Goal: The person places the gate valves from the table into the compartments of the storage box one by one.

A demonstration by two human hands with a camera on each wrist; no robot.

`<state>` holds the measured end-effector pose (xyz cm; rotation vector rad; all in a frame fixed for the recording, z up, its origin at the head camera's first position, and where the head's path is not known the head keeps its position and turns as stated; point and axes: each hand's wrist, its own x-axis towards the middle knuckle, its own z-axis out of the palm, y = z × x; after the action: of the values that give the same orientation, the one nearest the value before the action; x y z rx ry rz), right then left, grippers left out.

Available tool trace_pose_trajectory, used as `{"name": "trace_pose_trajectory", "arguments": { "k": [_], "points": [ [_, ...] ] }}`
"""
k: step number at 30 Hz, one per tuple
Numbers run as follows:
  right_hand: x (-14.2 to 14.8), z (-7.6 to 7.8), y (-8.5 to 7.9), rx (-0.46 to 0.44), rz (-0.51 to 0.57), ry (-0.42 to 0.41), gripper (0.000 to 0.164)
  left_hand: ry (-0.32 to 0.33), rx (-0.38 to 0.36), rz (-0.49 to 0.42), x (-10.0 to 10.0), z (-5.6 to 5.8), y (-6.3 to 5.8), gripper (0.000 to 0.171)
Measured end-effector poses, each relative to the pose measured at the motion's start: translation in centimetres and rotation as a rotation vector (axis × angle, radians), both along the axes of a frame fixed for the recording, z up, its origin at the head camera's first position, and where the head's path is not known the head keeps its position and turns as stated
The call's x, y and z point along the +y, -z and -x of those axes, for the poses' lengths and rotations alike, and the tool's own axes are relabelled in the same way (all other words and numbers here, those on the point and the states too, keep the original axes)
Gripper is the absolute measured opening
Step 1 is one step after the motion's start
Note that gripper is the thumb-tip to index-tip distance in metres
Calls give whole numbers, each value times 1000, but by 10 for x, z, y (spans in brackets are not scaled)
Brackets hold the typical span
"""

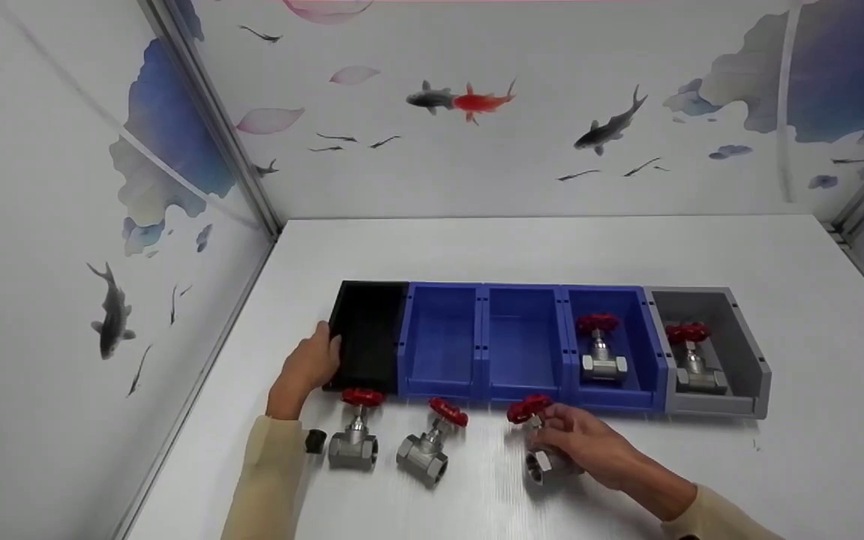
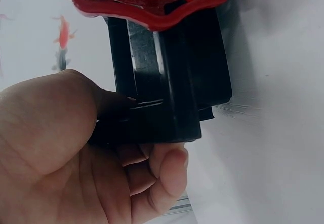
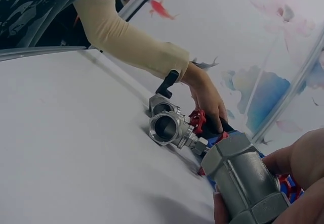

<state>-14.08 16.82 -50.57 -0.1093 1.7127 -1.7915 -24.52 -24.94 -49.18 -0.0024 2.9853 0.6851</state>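
Observation:
My left hand [image 1: 312, 364] grips the left wall of a black bin [image 1: 374, 284], the first in a row. In the left wrist view the thumb lies over the wall of the bin [image 2: 147, 125], with the fingers curled under its outer side. My right hand [image 1: 593, 446] holds a metal gate valve [image 1: 548, 466] with a red handwheel, fingers round its body, in front of the row. Up close, the right wrist view has the hexagonal end of this valve [image 3: 245, 178] between thumb and fingers. Two similar valves, one left [image 1: 355, 450] and one in the middle [image 1: 423, 456], stand on the table.
Beside the black bin are two blue bins [image 1: 443, 286] with nothing inside. A third blue bin [image 1: 653, 390] holds a valve [image 1: 603, 366], and the grey bin [image 1: 754, 390] at the right end holds another [image 1: 698, 375]. White patterned walls [image 1: 477, 172] enclose the table's back and sides.

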Motion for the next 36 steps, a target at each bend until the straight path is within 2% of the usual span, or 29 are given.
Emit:
{"name": "trace_pose_trajectory", "arguments": {
  "k": [15,23,30,36],
  "points": [
    [-1,1,-12,-55,66,28,28,4,3,-1,-1,0,1,31],
    [-2,7,-20,-27,67,46,39,-9,-7,-4,0,0,0,28],
    [0,13,-28,-6,61,74,31,-11,-9,-14,1,-1,-1,27],
    [1,17,-35,10,92,75,32,-15,-10,-15,0,0,1,29]
  ]
}}
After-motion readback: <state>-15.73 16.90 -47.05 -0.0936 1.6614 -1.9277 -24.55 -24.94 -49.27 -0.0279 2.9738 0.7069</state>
